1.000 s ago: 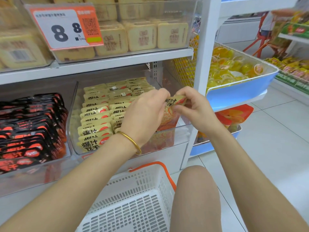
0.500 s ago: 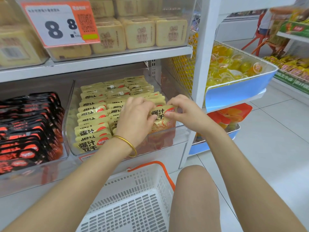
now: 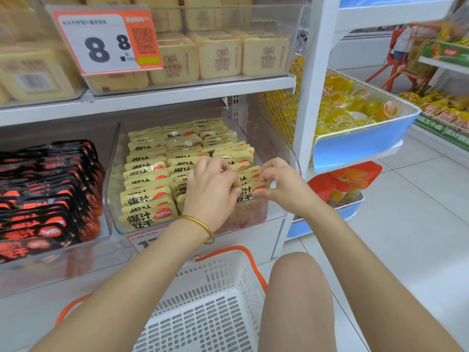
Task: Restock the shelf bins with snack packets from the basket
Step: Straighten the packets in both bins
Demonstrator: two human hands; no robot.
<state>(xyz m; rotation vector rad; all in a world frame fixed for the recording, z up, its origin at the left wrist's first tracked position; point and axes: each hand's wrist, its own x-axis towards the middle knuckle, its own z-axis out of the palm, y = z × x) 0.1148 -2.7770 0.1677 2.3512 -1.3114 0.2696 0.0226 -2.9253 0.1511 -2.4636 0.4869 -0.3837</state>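
Black packets [image 3: 48, 194]: standing in tight rows in the clear bin on the far left of the lower shelf, orange print facing up.
Price tag [image 3: 107, 41]: hanging on the upper bin, big "8 8" showing, pale yellow packs stacked behind it.
Clear bin [image 3: 111, 174]: sitting mid-shelf, filling up with rows of yellow snack packets [image 3: 149, 171], upright and leaning back.
Left hand [image 3: 213, 189]: reaching into the bin, gold bangle on the wrist, fingers curling over the top edge of the front packet [image 3: 247, 194]; the grip is closing round it.
Front packet: standing at the right front of the bin, held between both hands, touching the packets behind it.
Right hand [image 3: 284, 186]: pinching the packet's right end, thumb and fingertips drawn in tight.
Basket [image 3: 210, 308]: white with orange handles, sitting low below the shelf, beside a bare knee.
Jelly cups [image 3: 355, 107]: piling up in the blue-fronted tray to the right.
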